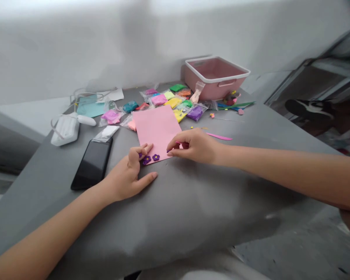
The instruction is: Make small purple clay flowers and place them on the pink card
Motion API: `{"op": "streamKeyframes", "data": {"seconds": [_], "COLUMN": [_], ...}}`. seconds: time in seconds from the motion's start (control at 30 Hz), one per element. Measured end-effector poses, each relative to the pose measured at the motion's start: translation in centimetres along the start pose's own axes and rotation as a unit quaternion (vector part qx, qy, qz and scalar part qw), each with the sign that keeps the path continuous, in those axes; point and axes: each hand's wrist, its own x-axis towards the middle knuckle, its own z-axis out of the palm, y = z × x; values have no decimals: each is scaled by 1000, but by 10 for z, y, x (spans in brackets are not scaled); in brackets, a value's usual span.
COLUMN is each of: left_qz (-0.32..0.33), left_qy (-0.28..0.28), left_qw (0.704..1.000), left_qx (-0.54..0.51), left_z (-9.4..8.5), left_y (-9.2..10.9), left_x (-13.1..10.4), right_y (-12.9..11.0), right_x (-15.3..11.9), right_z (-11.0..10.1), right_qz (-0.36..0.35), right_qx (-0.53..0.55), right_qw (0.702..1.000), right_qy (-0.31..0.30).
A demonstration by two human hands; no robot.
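Observation:
A sheet of pink paper (157,126) lies on the grey table, with small purple clay flowers with yellow centres (155,157) along its near edge. My left hand (132,171) rests at the sheet's lower left corner, thumb apart from the fingers, beside the flowers. Some purple shows between its fingers, partly hidden. Over the lower right of the sheet, my right hand (192,146) pinches a small purple piece of clay (168,151) between thumb and fingertips. Something thin and pink shows inside that hand; its kind is hidden.
Clay packets in several colours (172,102) lie behind the paper, before a pink basket (218,83). A black phone (91,165) and a white power strip (65,130) are at left. A pink modelling tool (220,137) lies beyond my right hand.

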Motion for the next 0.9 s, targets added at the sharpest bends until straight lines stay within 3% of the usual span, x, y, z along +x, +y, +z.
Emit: {"op": "streamKeyframes", "data": {"seconds": [0.2,0.3,0.43,0.57,0.63,0.73,0.9], "left_qz": [-59,-70,-106,-139,-91,8,56], "left_qy": [-2,10,61,49,69,117,171], "left_qw": [998,997,985,939,939,959,955], "left_qx": [-29,-40,-120,-310,-324,-257,-237], "left_z": [27,31,25,18,19,23,26], "left_y": [41,52,54,53,50,44,43], "left_x": [-21,-25,-14,4,10,12,10], "right_y": [13,18,10,-8,-18,-27,-29], "right_x": [-4,-9,-13,-10,-6,-2,-3], "right_z": [5,5,-1,-11,-15,-16,-10], "right_qz": [-121,-158,-50,63,127,229,271], "right_qx": [-53,-48,10,146,236,336,385], "right_qw": [991,986,999,986,961,910,878], "right_qy": [-11,-20,-15,-50,-74,-79,-87]}}
